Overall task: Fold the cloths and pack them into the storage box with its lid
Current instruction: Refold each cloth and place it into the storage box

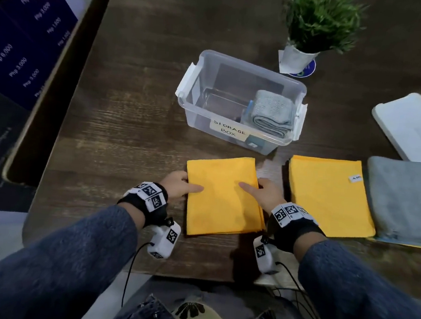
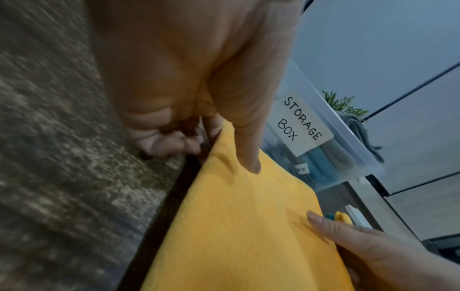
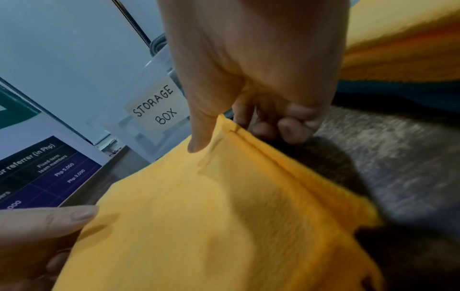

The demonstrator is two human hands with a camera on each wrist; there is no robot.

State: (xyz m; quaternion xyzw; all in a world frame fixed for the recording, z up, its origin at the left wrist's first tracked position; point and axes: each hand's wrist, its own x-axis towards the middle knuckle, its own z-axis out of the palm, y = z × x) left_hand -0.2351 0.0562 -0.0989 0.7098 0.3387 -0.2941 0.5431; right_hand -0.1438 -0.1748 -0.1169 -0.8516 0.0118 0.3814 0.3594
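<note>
A folded yellow cloth (image 1: pixel 222 196) lies on the dark wooden table just in front of me. My left hand (image 1: pixel 179 186) pinches its left edge, thumb on top and fingers curled beneath (image 2: pixel 174 141). My right hand (image 1: pixel 262 193) pinches the right edge the same way, thumb on the cloth (image 3: pixel 199 137). Behind the cloth stands the clear storage box (image 1: pixel 240 98), open, labelled "STORAGE BOX", with a folded grey cloth (image 1: pixel 272 112) inside at its right end. The white lid (image 1: pixel 413 126) lies at the far right.
A second yellow cloth (image 1: pixel 328 195) and a grey cloth (image 1: pixel 407 199) lie flat to the right of the one I hold. A potted plant (image 1: pixel 315 28) stands behind the box. A printed sign (image 1: pixel 24 36) leans at the table's left.
</note>
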